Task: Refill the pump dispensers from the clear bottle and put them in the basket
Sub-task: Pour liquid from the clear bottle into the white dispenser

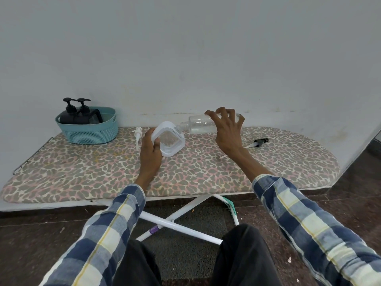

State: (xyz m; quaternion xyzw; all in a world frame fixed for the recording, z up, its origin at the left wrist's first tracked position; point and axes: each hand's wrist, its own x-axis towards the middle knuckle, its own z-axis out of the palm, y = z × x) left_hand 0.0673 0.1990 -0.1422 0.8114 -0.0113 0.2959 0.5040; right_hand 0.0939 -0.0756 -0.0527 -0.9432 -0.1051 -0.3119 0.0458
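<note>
My right hand (227,129) grips the clear bottle (201,123) from above and holds it on its side, neck pointing left into the opening of a white square dispenser (171,141). My left hand (150,153) holds that dispenser tilted on the ironing board (82,172). The dispenser's white pump (137,135) lies loose just left of it. Two black pump dispensers (75,113) stand in the teal basket (90,133) at the board's far left.
A black pump head with a tube (258,142) lies on the board to the right of my right hand. A wall rises right behind the board. The board's white legs (175,221) cross below, in front of my knees.
</note>
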